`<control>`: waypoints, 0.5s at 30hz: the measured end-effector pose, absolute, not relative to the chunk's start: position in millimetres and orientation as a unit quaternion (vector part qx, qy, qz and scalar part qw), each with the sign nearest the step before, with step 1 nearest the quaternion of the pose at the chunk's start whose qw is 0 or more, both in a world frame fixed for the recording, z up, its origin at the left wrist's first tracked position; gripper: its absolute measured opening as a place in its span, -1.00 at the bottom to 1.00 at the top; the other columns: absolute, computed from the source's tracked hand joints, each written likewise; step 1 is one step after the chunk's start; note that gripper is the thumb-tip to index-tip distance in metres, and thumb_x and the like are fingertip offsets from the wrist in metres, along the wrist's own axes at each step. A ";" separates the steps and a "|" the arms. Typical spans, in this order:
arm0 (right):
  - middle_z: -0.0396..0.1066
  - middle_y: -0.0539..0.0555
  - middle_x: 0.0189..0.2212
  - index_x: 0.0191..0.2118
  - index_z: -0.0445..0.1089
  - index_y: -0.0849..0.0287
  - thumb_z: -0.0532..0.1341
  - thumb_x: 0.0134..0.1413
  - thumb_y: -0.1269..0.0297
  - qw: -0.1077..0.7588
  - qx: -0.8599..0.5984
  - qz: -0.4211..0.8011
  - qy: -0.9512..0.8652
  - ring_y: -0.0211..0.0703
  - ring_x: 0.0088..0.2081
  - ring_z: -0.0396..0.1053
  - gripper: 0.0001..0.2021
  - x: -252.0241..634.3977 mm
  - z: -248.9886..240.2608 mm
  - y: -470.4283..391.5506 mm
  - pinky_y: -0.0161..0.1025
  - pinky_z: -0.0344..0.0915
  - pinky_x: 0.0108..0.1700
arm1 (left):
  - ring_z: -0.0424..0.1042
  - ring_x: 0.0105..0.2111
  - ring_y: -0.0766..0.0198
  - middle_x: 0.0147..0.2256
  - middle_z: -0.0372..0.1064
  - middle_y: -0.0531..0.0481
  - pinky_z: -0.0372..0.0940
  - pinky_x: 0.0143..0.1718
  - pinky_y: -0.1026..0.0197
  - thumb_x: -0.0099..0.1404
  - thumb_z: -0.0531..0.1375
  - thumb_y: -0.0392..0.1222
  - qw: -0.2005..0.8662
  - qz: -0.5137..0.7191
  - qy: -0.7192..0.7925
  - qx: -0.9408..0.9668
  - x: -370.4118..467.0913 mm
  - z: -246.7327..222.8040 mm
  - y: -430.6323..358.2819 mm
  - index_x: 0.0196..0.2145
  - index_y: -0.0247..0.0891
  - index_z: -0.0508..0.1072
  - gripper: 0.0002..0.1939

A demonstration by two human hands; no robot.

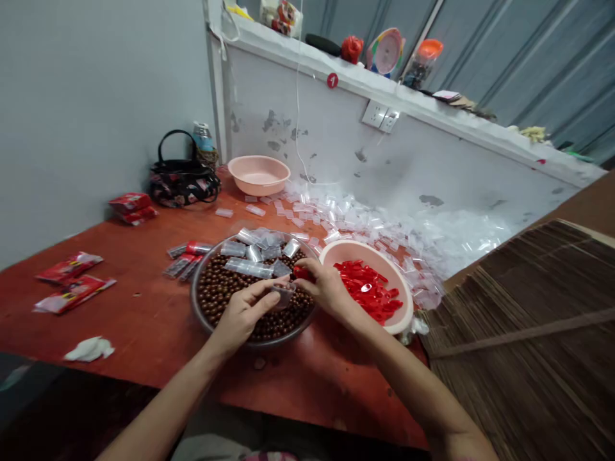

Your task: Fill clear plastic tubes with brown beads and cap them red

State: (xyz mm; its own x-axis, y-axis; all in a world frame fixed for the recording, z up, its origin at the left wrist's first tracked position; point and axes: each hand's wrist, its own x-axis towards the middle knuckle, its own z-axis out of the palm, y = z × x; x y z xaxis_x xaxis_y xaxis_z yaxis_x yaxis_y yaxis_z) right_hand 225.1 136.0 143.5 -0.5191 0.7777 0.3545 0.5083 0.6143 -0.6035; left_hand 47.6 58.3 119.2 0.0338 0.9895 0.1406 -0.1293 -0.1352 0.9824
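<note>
A wide metal bowl (195, 301) is full of brown balls (216, 288), with several clear plastic containers (247, 267) lying on top. Over the bowl, my left hand (247, 310) pinches a small clear container (284, 294) between thumb and fingers. Just to its right, my right hand (321, 283) has its fingers closed on a red plastic piece (302, 273), partly hidden by the fingers. A pink basin (406, 288) of red plastic pieces (368, 291) stands right of the bowl, below my right wrist.
Filled tubes (185, 264) lie left of the bowl. Red packets (74, 291), a black handbag (185, 182) and another pink basin (259, 174) are on the red table (144, 320). Clear containers (346, 211) are heaped along the wall. Stacked cardboard (523, 333) is at right.
</note>
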 end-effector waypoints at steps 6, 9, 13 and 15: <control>0.26 0.18 0.02 0.14 0.10 0.16 -0.02 0.10 0.48 0.314 -0.279 0.171 -0.891 -0.12 0.03 0.25 -0.55 192.8 137.6 101.5 -0.14 0.24 0.02 | 0.40 -0.19 0.17 -0.11 0.40 -0.06 0.36 -0.20 0.17 0.16 0.16 -0.13 0.540 0.595 0.402 0.440 42.3 113.7 53.7 -0.11 -0.25 0.42 -0.67; 0.33 0.12 -0.04 0.10 0.16 0.10 0.00 0.13 0.42 0.321 -0.297 0.242 -0.866 -0.13 -0.04 0.31 -0.60 192.4 140.4 96.5 -0.15 0.26 -0.01 | 0.40 -0.20 0.17 -0.12 0.40 -0.07 0.35 -0.19 0.17 0.16 0.16 -0.13 0.544 0.600 0.393 0.436 36.1 112.1 49.1 -0.12 -0.26 0.42 -0.67; 0.43 0.03 -0.30 -0.18 0.37 0.14 0.13 0.05 0.30 0.288 -0.339 0.378 -0.812 -0.17 -0.26 0.39 -0.81 198.0 148.7 102.4 -0.22 0.31 -0.17 | 0.40 -0.17 0.13 -0.12 0.40 -0.10 0.30 -0.11 0.12 0.18 0.13 -0.10 0.508 0.586 0.416 0.474 28.5 114.4 45.8 -0.11 -0.28 0.41 -0.66; 0.41 0.00 -0.39 -0.27 0.37 0.17 0.21 -0.05 0.27 0.294 -0.350 0.435 -0.776 -0.22 -0.34 0.38 -0.83 200.7 153.4 106.4 -0.27 0.32 -0.26 | 0.38 -0.14 0.13 -0.12 0.41 -0.09 0.25 -0.06 0.12 0.18 0.11 -0.09 0.447 0.574 0.452 0.516 24.2 115.5 45.9 -0.13 -0.27 0.42 -0.67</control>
